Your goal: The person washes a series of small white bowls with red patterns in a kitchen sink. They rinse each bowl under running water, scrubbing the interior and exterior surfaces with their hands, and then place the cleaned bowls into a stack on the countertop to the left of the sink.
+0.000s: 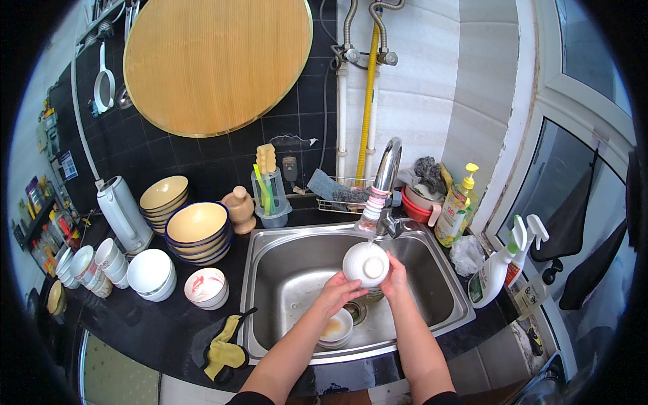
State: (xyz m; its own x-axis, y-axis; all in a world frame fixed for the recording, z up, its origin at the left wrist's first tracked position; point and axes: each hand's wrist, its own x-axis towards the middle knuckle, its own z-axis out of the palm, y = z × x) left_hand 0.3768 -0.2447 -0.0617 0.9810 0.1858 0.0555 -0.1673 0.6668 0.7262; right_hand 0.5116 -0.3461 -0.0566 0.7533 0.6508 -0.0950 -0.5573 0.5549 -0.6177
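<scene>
Left hand (339, 294) and right hand (396, 278) grip an upturned round white ceramic bowl (358, 259) between them. Curved chrome tap (389, 165) at its far edge.

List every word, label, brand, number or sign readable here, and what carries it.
Yellow-pump bottle: printed label, wording not copied here.
Black-pump bottle: dark lettering, not copied here.
Green-trigger spray bottle: green label, print too small to read.
White-trigger spray bottle: red label, mostly hidden.
Blue-and-white wall sticker: too small to read.
</scene>
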